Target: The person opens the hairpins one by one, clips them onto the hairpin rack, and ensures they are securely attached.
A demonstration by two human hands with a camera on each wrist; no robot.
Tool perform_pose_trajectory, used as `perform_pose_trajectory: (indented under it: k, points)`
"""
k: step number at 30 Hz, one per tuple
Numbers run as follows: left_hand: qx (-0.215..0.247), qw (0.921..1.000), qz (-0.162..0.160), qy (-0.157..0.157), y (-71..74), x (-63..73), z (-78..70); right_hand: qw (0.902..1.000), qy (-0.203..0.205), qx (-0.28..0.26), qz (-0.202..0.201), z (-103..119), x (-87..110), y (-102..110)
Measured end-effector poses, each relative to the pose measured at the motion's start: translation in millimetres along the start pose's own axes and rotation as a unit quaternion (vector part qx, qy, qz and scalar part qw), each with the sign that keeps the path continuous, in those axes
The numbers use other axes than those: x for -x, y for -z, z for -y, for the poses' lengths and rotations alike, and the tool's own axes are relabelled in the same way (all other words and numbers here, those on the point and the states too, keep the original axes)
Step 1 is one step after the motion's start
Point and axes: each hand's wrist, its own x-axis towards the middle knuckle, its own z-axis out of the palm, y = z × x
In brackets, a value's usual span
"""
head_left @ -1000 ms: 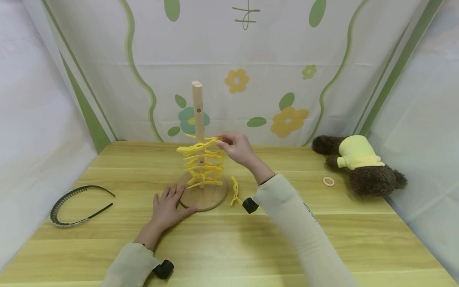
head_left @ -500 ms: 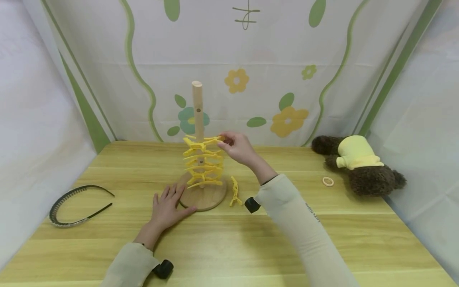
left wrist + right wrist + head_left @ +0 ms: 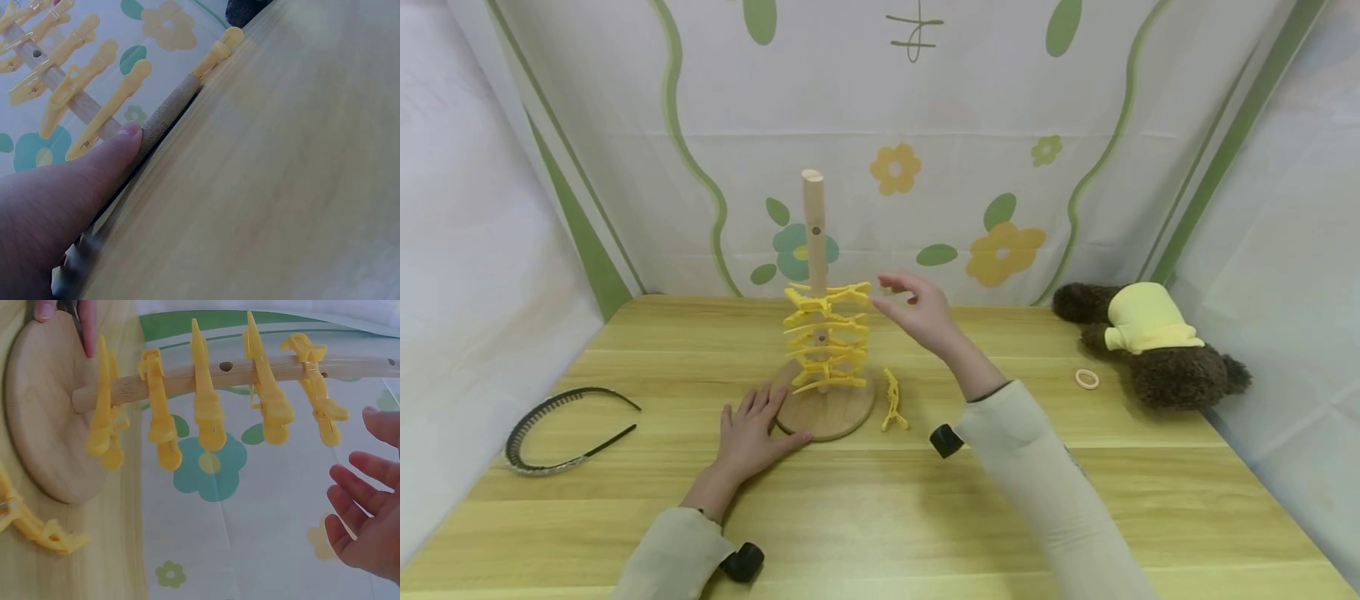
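Several yellow hair clips [image 3: 206, 400] are clamped one above another on the upright wooden post [image 3: 815, 200], which rises from a round wooden base [image 3: 826, 418]. My left hand [image 3: 751, 443] rests with spread fingers at the base's left side, its thumb along the front rim. To the right of the topmost clip [image 3: 319, 394], my right hand [image 3: 919, 312] hovers apart from it, fingers loosely bent and holding nothing. One loose yellow hair clip [image 3: 892, 402] lies on the table just right of the base.
A dark toothed headband [image 3: 542, 417] lies at the table's left. Over on the right are a small pale ring [image 3: 1086, 379] and a brown plush toy [image 3: 1172, 367] in a yellow top. A patterned curtain [image 3: 970, 108] hangs behind the wooden table [image 3: 835, 533].
My right hand has let go of the topmost hair clip and drawn back to the right. That clip's left end swung inward earlier and now stays on the post. My left hand has not moved.
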Motion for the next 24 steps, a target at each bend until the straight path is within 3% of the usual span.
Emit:
perform_pose_trajectory:
  k: [6, 13, 19, 24]
  points:
    - [-0.003, 1.0, -0.003, 0.0, 0.6, -0.1, 0.7, 0.9996, -0.026, 0.009, -0.009, -23.2, 35.2, 2.4]
    - [-0.002, 1.0, -0.002, 0.0, 1.1, 0.0, 1.4, 0.9945, -0.104, 0.005, 0.009, -52.3, 73.7, -11.2]
    - [-0.001, 1.0, -0.002, -0.003, 1.1, -0.1, 0.7, 0.9911, -0.132, -0.01, 0.016, -69.7, 94.4, -26.8]
    - [-0.003, 1.0, -0.004, -0.005, -1.5, -0.1, 1.1, 0.9888, -0.145, -0.033, 0.015, -67.6, 104.2, -34.5]
